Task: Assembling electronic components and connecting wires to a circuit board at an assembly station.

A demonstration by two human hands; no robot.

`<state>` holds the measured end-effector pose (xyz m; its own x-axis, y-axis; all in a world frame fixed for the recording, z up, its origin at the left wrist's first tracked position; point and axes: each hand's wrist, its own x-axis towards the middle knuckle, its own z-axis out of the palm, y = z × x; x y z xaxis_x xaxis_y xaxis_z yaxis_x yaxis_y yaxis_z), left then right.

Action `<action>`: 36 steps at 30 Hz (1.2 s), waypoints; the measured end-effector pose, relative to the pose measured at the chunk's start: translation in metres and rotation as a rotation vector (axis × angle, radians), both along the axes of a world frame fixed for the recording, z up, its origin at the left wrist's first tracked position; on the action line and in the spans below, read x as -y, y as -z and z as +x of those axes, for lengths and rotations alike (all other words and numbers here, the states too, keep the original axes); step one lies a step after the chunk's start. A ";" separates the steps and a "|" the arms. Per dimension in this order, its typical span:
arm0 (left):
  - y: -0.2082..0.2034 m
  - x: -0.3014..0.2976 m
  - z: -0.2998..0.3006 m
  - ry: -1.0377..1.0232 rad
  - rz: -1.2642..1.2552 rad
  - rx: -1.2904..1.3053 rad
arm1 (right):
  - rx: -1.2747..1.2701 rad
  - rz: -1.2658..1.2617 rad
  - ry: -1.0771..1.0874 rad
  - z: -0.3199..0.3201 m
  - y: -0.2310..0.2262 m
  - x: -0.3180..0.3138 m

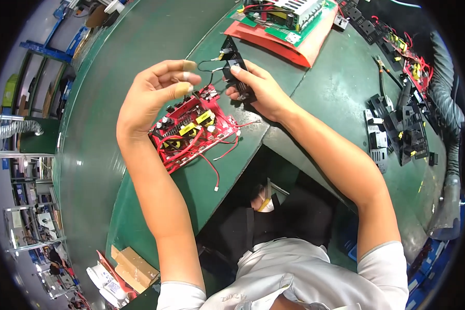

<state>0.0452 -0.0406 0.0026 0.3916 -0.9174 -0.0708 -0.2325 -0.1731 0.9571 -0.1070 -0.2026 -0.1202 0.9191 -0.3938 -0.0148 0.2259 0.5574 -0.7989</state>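
My right hand [266, 89] grips a black slotted panel [243, 77] with its thumb across the face. Small metal terminals and black wires [205, 68] stick out from the panel's left side. To the left of it, my left hand [152, 95] is raised with its fingers curled toward the thumb. Coverings sit on several of its fingertips, and whatever is between them is too small to make out. Just below both hands, a red open housing [178, 160] lies on the green bench, holding a circuit board with yellow-wrapped parts [196, 124]. Red wires [212, 170] with loose ends trail from it.
On the green bench [103, 103], a metal-cased unit on a green board [294, 18] rests upon an orange-red sheet [266, 44]. Black panels [398, 126], pliers [383, 77] and red wired parts [416, 72] lie at right, beside a grey hose [447, 77]. Cardboard [134, 266] sits lower left.
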 end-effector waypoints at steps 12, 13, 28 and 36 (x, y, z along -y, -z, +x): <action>0.033 0.024 0.006 -0.219 -0.059 -0.171 | 0.000 0.009 0.013 0.000 0.003 0.000; 0.034 0.025 0.006 -0.275 -0.036 -0.238 | -0.005 0.010 0.017 0.000 0.003 0.000; -0.013 -0.027 0.017 -0.285 0.057 0.230 | -0.013 -0.001 0.009 -0.001 0.000 0.002; -0.019 -0.037 0.021 -0.424 0.257 0.931 | -0.010 0.011 0.015 -0.001 0.002 0.001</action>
